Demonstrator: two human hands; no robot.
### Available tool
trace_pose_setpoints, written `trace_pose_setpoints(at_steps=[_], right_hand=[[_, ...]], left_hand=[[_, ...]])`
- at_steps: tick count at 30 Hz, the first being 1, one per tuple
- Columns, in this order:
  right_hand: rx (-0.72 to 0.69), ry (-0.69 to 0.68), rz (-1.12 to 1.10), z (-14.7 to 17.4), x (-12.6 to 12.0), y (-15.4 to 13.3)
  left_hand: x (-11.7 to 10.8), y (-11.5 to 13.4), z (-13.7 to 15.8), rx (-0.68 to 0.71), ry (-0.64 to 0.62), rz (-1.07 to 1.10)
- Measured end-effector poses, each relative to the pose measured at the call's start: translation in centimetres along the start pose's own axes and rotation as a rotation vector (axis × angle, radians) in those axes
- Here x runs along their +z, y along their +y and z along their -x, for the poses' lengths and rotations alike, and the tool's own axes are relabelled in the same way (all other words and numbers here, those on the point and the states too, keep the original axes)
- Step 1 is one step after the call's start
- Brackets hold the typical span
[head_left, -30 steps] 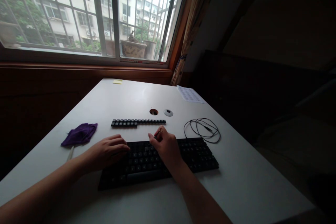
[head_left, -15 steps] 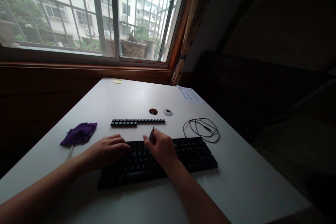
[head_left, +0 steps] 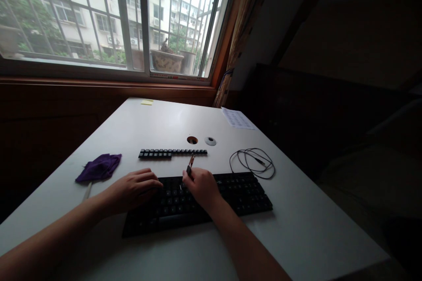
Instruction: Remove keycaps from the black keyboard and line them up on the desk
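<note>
A black keyboard (head_left: 211, 210) lies at a slant on the white table, its middle rows bearing keycaps. My left hand (head_left: 140, 186) covers its upper left corner, fingers together and bent over the keys, with the thumb mostly hidden. Over the upper middle of the board, my right hand (head_left: 202, 186) pinches a small slim tool (head_left: 190, 167) that looks like a keycap puller; its reddish-brown end points up and away from me. Something small and bright shows on the keys just left of that hand. Behind the keyboard, several loose keycaps (head_left: 154, 154) are lined up in two rows.
A coiled black cable (head_left: 252, 162) lies behind the keyboard's right end. At the left are a purple cloth (head_left: 100, 167) and a thin pale tool (head_left: 87, 191). Farther back are a cable hole (head_left: 192, 140), its round cover (head_left: 210, 141), a printed sheet (head_left: 238, 118) and yellow notes (head_left: 147, 102).
My right hand has shifted slightly down and turned, and the tool in it now points more upward, with its reddish-brown end showing. My left hand stays in place.
</note>
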State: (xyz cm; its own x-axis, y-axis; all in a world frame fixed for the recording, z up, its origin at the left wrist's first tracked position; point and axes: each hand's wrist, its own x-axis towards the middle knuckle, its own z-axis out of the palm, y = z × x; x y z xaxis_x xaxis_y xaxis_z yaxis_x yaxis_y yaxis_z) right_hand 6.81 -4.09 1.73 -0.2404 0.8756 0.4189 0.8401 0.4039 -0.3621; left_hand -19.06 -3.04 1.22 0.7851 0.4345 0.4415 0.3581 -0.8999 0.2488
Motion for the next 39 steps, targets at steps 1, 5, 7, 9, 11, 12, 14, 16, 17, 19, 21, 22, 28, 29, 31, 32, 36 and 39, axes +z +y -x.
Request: trace_pose_setpoints(at_steps=[1,5,7,9,11,12,14,16,17,19,21,22,28,29,31,32,36,39], right_hand=[[-0.011,-0.003,-0.007,0.0,0.0,0.0],[-0.037,0.005,0.001,0.1,0.2,-0.2],[-0.045,0.004,-0.006,0.2,0.3,-0.1],[-0.037,0.000,-0.038,0.2,0.3,0.1],[-0.017,0.005,-0.098,0.2,0.4,0.5],[0.009,0.022,-0.140,0.1,0.4,0.7],[0.099,0.083,-0.232,-0.2,0.4,1.2],[0.183,0.139,-0.304,-0.4,0.3,1.6],[0.198,0.151,-0.323,-0.5,0.3,1.7],[0.171,0.148,-0.328,-0.6,0.2,1.7],[0.121,0.134,-0.314,-0.6,0.1,1.5],[0.101,0.126,-0.308,-0.5,0.0,1.3],[0.096,0.050,-0.415,-0.2,-0.5,-0.4],[0.107,0.027,-0.461,-0.1,-0.6,-0.8],[0.140,-0.025,-0.563,0.1,-0.7,-1.5],[0.157,-0.052,-0.618,0.2,-0.8,-1.9],[0.201,-0.132,-0.795,0.4,-0.8,-3.0],[0.198,-0.160,-0.844,0.5,-0.7,-3.3]], left_hand=[[0.0,0.0,0.0,0.000,0.001,-0.001],[0.1,-0.1,0.0,0.013,0.015,-0.002],[0.1,-0.1,0.0,0.009,0.010,0.002],[0.1,-0.2,0.1,-0.008,-0.004,0.012],[0.1,-0.2,0.1,-0.016,-0.011,0.019],[0.1,-0.2,0.1,-0.018,-0.012,0.023],[0.1,-0.1,0.1,-0.012,-0.002,0.032],[0.0,-0.1,0.0,-0.001,0.012,0.039],[0.0,0.0,0.0,0.004,0.017,0.039],[-0.1,0.0,0.0,0.010,0.020,0.029],[-0.1,0.0,-0.1,0.011,0.013,0.017],[0.0,0.0,0.0,0.010,0.014,0.012],[0.2,0.0,0.0,-0.049,0.063,0.008],[0.2,0.1,-0.1,-0.060,0.080,0.012],[0.2,0.2,-0.2,-0.080,0.114,0.027],[0.2,0.3,-0.3,-0.092,0.133,0.040],[0.1,0.4,-0.3,-0.157,0.227,0.112],[0.3,0.3,-0.3,-0.191,0.298,0.176]])
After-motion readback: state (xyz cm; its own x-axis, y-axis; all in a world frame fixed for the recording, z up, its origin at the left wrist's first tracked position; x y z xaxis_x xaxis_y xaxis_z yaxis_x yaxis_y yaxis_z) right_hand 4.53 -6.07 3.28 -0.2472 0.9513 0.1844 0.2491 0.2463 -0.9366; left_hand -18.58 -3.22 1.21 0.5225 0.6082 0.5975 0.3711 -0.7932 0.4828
